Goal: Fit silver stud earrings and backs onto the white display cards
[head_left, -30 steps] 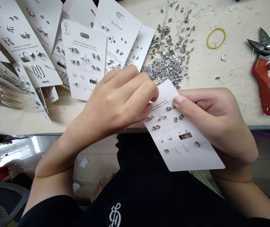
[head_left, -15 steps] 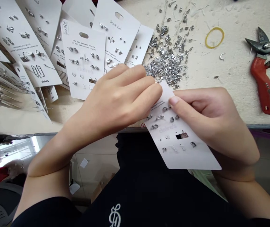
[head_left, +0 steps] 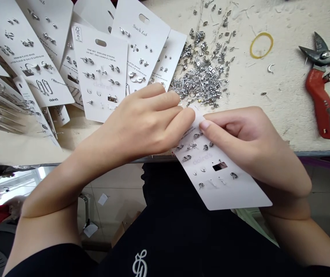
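A white earring card (head_left: 228, 192) slants toward my body over the table's front edge, with its backing side up and several metal earring backs showing. My right hand (head_left: 240, 142) is closed on its right edge, the thumb on top and the other fingers beneath. At the card's upper left edge my left hand (head_left: 150, 119) is closed, its fingers curled over and the fingertips hidden, so whether a small part is pinched there I cannot tell. Just beyond both hands lies a pile of silver earring backs (head_left: 208, 82).
Several filled earring cards (head_left: 104, 86) overlap at the back left, beside a stack of cards (head_left: 0, 104) standing on edge. Red-handled pruning shears (head_left: 320, 100) lie at the right. A yellow rubber band (head_left: 261, 45) and a small silver hoop piece (head_left: 270, 68) lie between pile and shears.
Both hands and the held card have shifted slightly left and toward my body. The grip of the right hand looks the same, and the left fingers stay curled.
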Available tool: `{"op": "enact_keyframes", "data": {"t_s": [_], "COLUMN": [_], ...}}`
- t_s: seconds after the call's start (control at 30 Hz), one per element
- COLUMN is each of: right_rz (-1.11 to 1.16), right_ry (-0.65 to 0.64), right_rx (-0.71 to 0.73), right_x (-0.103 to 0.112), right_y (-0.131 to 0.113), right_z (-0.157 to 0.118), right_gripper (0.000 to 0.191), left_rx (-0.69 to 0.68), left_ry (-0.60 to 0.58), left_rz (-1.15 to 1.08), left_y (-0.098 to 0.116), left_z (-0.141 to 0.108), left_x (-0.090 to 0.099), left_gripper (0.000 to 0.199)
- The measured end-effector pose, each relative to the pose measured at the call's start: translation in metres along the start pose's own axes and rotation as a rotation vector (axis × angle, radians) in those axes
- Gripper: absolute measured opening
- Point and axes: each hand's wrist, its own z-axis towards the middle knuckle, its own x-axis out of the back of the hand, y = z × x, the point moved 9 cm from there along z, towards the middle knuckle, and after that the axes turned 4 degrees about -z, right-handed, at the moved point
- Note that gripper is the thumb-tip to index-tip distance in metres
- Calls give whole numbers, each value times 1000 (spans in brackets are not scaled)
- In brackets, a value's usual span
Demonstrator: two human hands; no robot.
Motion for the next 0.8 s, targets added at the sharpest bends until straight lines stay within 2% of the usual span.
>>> {"op": "enact_keyframes", "data": {"t_s": [0.1, 0.27, 0.43, 0.6, 0.8], "right_rz": [-14, -24, 8, 44, 108], "right_ry": [6, 29, 21, 60, 43], "right_rx": [-3, 16, -4, -6, -7], "right_x": [1, 5, 4, 13, 13], "right_y": [-1, -3, -2, 1, 2], "right_z": [0, -1, 0, -2, -6], "right_gripper": [44, 46, 46, 40, 36], "left_rx": [-2, -78, -47, 10, 53], "left_ry": [-11, 84, 129, 134, 192], "left_rz": [-11, 66, -12, -77, -189], "left_y": [0, 8, 6, 2, -1], "left_z": [-3, -8, -10, -18, -21], "left_x": [-2, 7, 11, 12, 12], "left_gripper": [34, 27, 24, 19, 3]}}
